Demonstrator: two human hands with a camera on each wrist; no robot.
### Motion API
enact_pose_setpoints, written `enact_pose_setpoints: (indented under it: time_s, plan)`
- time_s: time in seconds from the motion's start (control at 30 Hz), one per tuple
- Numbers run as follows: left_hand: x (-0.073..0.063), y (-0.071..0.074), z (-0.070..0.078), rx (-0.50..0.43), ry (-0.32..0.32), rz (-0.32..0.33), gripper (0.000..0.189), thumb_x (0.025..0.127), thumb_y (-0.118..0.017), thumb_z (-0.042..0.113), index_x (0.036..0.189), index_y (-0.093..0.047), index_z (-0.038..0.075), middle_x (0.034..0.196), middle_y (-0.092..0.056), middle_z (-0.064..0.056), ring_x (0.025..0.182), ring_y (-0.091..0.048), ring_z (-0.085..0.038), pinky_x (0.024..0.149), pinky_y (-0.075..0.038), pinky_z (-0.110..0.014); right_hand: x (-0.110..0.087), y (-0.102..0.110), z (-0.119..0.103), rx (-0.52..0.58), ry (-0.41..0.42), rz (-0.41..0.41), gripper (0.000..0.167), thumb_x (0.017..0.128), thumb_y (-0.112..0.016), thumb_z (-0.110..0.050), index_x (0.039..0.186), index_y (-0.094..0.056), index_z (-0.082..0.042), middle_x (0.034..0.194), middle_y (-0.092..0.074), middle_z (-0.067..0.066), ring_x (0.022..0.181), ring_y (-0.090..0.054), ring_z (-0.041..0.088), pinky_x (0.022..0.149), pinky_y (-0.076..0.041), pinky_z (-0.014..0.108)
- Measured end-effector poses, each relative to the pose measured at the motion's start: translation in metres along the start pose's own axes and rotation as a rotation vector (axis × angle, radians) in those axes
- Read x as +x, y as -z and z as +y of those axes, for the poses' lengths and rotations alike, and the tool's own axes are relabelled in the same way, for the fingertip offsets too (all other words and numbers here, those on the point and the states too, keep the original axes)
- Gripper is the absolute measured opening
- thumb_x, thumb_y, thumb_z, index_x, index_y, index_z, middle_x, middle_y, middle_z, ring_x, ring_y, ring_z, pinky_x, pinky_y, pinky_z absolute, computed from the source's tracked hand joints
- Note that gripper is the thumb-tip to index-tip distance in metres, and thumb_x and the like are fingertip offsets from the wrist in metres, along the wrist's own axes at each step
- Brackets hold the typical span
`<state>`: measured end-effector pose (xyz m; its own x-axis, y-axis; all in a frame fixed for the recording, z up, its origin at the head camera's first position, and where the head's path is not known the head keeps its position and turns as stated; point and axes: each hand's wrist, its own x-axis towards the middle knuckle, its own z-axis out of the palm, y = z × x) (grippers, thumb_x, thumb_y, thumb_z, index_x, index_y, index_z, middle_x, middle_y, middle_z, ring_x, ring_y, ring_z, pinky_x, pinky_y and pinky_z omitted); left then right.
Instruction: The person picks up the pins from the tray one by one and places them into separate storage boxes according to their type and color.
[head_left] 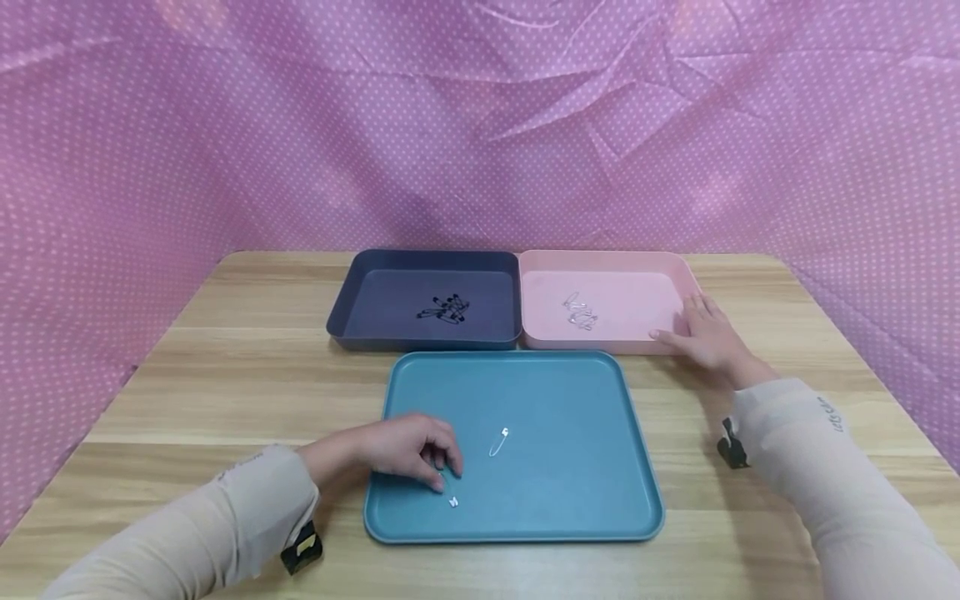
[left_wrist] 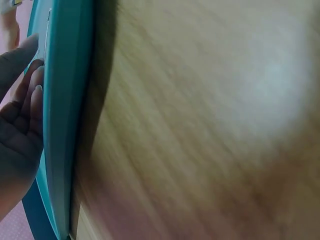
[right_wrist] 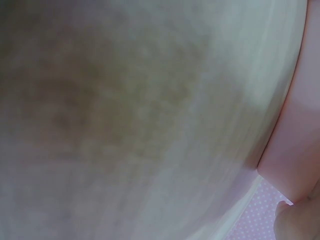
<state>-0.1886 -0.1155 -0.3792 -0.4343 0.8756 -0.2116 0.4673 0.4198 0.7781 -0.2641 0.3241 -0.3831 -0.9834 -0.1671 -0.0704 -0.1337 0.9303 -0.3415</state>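
Observation:
A teal tray (head_left: 555,483) lies on the table, with a silver safety pin (head_left: 498,442) near its middle. My left hand (head_left: 408,446) is low over the tray's left part, thumb and bent fingers apart. Beside its fingertips is a small white butterfly-shaped piece (head_left: 453,502); whether it belongs to another pin under the fingers, I cannot tell. In the left wrist view, a thin silvery pin (left_wrist: 47,37) shows by the thumb. My right hand (head_left: 708,337) rests on the near right corner of the pink tray (head_left: 615,343), thumb over the front rim, fingers extended along the right side.
Several silver safety pins (head_left: 581,317) lie in the pink tray. Left of it, touching, stands a dark blue tray (head_left: 390,312) holding several black safety pins (head_left: 448,310). Both stand behind the teal tray on the wooden table (head_left: 247,375). A pink dotted cloth (head_left: 450,150) hangs around the table.

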Motion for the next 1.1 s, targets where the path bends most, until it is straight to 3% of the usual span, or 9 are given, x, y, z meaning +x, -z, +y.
enact_pose_setpoints:
  time_s: [0.33,0.63,0.93,1.1]
  plan:
    - [0.001,-0.003,-0.001,0.094,-0.032,-0.017,0.010,0.073,-0.068,0.009,0.080,-0.065,0.015,0.078,-0.052,0.012,0.071,-0.048,-0.002,0.064,-0.043,-0.018,0.000,-0.002,0.002,-0.008,-0.003,-0.005,0.095,0.083,-0.040,-0.055,0.129,0.002,0.016,0.134,0.009,0.033,0.124,0.010,0.042,0.097,0.003,0.051]
    - [0.001,-0.005,0.001,0.118,-0.049,-0.024,0.007,0.074,-0.067,0.010,0.070,-0.063,0.014,0.071,-0.050,0.012,0.066,-0.046,0.000,0.059,-0.042,-0.017,0.000,-0.001,0.001,-0.004,-0.005,-0.010,0.095,0.083,-0.039,-0.056,0.129,0.003,0.016,0.134,0.009,0.033,0.124,0.010,0.041,0.097,0.003,0.051]
    - [0.003,-0.002,0.004,0.009,0.047,0.034,0.009,0.077,-0.063,0.011,0.072,-0.059,0.017,0.072,-0.053,0.011,0.067,-0.047,-0.003,0.062,-0.042,-0.021,0.000,0.001,0.000,0.010,-0.004,-0.004,0.095,0.083,-0.040,-0.055,0.129,0.002,0.017,0.134,0.009,0.033,0.124,0.011,0.041,0.097,0.004,0.050]
    - [0.008,0.007,0.007,-0.011,0.028,0.085,0.006,0.078,-0.063,0.012,0.074,-0.061,0.016,0.072,-0.056,0.009,0.066,-0.048,-0.005,0.061,-0.043,-0.023,-0.001,0.001,-0.001,0.018,0.008,0.001,0.094,0.083,-0.040,-0.054,0.128,0.001,0.018,0.133,0.008,0.034,0.124,0.010,0.041,0.097,0.004,0.050]
